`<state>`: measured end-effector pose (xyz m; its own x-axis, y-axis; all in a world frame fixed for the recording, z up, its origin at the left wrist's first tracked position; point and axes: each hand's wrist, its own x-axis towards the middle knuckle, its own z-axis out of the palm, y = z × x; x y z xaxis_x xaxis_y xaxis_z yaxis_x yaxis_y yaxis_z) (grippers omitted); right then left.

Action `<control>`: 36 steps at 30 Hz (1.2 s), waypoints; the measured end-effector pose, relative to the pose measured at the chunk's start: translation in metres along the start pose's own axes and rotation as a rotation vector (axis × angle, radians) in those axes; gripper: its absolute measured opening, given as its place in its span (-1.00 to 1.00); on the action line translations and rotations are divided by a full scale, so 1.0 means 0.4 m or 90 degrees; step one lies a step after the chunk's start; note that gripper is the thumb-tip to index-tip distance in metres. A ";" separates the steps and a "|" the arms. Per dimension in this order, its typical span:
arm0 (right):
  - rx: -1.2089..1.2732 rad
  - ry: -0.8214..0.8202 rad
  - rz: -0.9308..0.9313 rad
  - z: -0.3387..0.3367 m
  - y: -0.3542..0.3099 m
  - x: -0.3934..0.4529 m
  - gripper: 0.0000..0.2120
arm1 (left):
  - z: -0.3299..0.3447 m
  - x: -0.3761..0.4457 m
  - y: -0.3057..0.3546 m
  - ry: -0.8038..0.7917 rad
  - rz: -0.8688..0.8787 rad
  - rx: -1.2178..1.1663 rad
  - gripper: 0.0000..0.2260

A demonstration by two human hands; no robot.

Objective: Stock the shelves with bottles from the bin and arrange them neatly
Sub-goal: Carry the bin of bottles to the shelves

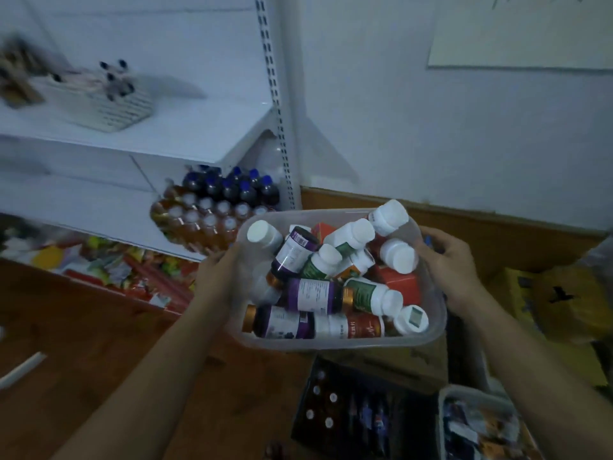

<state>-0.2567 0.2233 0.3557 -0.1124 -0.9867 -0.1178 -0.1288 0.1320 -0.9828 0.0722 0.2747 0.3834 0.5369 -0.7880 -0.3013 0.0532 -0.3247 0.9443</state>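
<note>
1. Pretty dim room, everything has a bluish cast. The wall is plain white with a wood baseboard strip along the bottom.
2. A white sheet of paper is stuck on the wall, upper right.
3. White metal shelving unit on the left with a slotted upright post at its right edge.
4. Floor is reddish-brown wood.
5. Yellow cardboard boxes sit on the floor at the far right, near the wall.
6. A dark crate sits low in the middle, just beside a clear tub at the bottom right.
</note>
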 end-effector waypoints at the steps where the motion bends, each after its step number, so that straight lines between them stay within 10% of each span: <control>1: 0.002 -0.015 -0.004 0.036 -0.023 -0.017 -0.76 | -0.050 -0.011 0.009 0.015 -0.002 -0.003 -0.81; 25: -0.198 -0.490 -0.280 1.478 -0.336 -0.683 -0.74 | -1.521 -0.382 -0.072 0.561 -0.054 -0.205 -0.83; 36: -0.215 -0.645 -0.358 2.125 -0.392 -0.761 -0.84 | -1.928 -0.193 -0.129 0.699 -0.093 -0.287 -0.82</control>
<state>0.6353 0.4220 0.4252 0.8462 -0.5217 0.1080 -0.1800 -0.4707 -0.8637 0.6775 0.7557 0.4601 0.9221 0.1795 -0.3428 0.3465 0.0111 0.9380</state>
